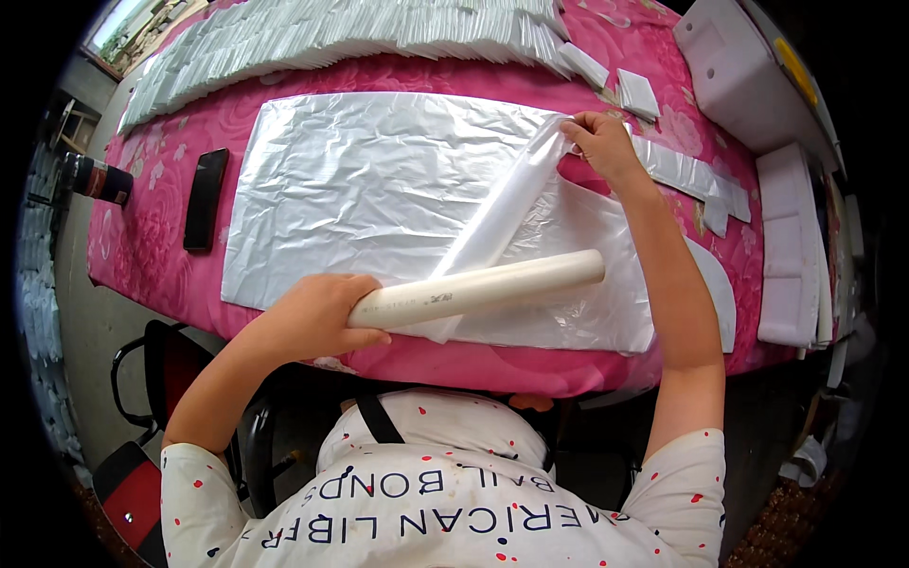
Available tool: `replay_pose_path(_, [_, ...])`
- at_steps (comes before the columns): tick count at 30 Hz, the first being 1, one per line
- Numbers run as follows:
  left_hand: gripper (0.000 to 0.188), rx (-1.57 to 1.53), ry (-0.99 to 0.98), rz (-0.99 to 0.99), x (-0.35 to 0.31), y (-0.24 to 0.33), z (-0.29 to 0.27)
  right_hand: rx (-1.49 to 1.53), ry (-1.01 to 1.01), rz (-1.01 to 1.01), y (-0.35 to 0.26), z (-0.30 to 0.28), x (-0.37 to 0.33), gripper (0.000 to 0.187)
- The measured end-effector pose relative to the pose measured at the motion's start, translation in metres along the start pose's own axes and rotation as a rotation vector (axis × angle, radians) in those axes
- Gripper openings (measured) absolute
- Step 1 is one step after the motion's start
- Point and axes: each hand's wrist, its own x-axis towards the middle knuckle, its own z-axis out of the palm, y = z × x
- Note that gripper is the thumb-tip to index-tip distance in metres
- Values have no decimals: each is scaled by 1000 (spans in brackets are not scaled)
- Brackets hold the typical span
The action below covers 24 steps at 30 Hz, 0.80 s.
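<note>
My left hand (331, 314) grips one end of a white plastic pipe (492, 289), which points to the right and slants slightly upward over the near side of the table. Pinched in the fingers of my right hand (601, 144) is the far edge of a thin plastic sheet (516, 208), lifted into a diagonal fold. Beneath it lies a flat stack of wrinkled, silvery translucent sheets (360, 180). The pipe passes in front of the lower part of the fold; whether they touch I cannot tell.
Long rows of folded plastic packets (350, 33) line the far side of the pink flowered tablecloth (142, 237). A black phone (205, 201) and a dark jar (98, 180) are at the left. White foam boxes (788, 256) stand at the right, near a folded plastic strip (686, 170).
</note>
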Motion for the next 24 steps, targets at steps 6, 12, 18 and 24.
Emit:
replay_pose_path(6, [41,346,549,647,31,-7,37,-108,-112,-50,-19,39,10,21])
replay_pose_path(12, [71,432,178,710,38,-18,74,-197,-124,17,-18,44,20,21])
replay_pose_path(18, [82,477,199,644,30,-13,99,-354,170,-250,-30,63,-15,30])
replay_pose_path(24, [80,478,295,526,21,4,125,-515,-221,-579,-46,92,-142,35])
